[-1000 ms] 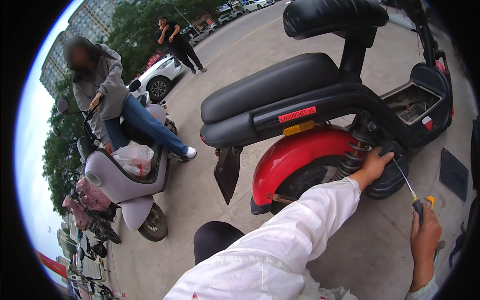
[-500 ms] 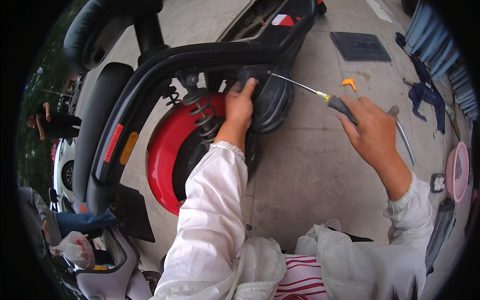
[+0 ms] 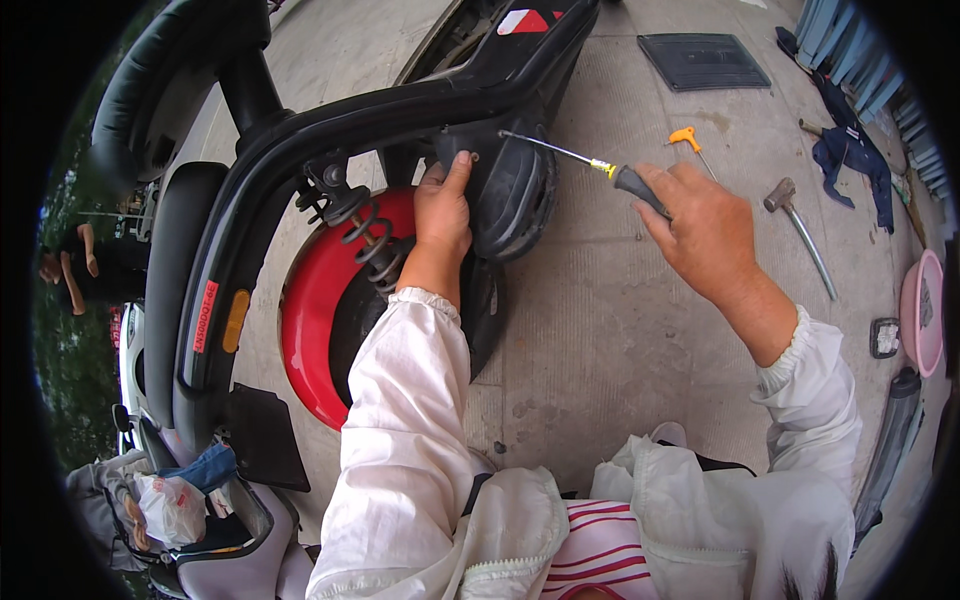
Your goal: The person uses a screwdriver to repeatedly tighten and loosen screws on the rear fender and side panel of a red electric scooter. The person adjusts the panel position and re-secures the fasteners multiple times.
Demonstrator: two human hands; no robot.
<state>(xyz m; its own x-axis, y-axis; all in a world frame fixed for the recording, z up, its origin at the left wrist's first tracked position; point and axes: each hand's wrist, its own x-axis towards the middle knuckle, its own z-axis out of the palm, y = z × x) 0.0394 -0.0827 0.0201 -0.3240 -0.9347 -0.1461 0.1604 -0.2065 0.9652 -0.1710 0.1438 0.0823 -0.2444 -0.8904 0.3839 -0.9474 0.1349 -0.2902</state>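
An electric scooter [image 3: 390, 105] lies on its side in front of me, with its red wheel fender [image 3: 312, 325] and coil-spring shock absorber [image 3: 367, 235] exposed. My left hand [image 3: 443, 215] grips a black plastic cover [image 3: 497, 185] beside the fender, its thumb on the face near a small round screw or hole. The other fingers are partly hidden behind the part. In my right hand [image 3: 700, 225] is a screwdriver [image 3: 602, 168] with a grey-and-yellow handle, held nearly level. Its tip is at the cover's upper edge; whether it touches, I cannot tell.
On the concrete right of the scooter lie an orange-handled tool [image 3: 684, 138], a hammer [image 3: 803, 235], a black flat panel [image 3: 704, 62] and dark blue clothing [image 3: 855, 160]. A pink basin [image 3: 925, 313] stands at far right. Lower left, another scooter [image 3: 235, 570] carries a white bag [image 3: 170, 508].
The view has shifted, so the scooter and both hands appear farther left. The hammer head, partly covered by my right hand before, now shows fully. Both grips look the same.
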